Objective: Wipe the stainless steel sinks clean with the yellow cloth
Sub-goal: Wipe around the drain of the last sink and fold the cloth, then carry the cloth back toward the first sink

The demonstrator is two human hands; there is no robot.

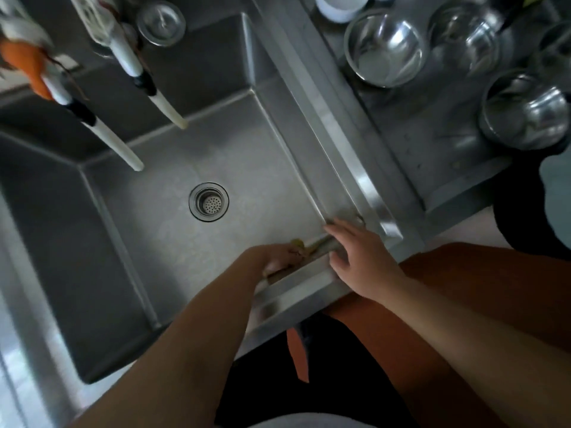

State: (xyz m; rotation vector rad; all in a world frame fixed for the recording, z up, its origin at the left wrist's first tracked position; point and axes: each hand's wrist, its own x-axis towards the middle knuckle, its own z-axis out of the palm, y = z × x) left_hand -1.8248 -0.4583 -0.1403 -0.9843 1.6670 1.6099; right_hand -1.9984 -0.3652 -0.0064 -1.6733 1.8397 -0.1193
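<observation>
Dim, soft, motion-blurred wide-angle view; glare on sink rim (375, 193), edges bowed.

Nothing here can be read. The steel sink (216, 156) bears no stamp or maker's mark that I can make out, nor does its drain (209, 201). The steel bowls (386, 49) on the far right shelf show only glare. The white object (92, 17) hanging at the far left has a raised pattern, perhaps moulding and not letters, but it is too blurred to tell.
</observation>
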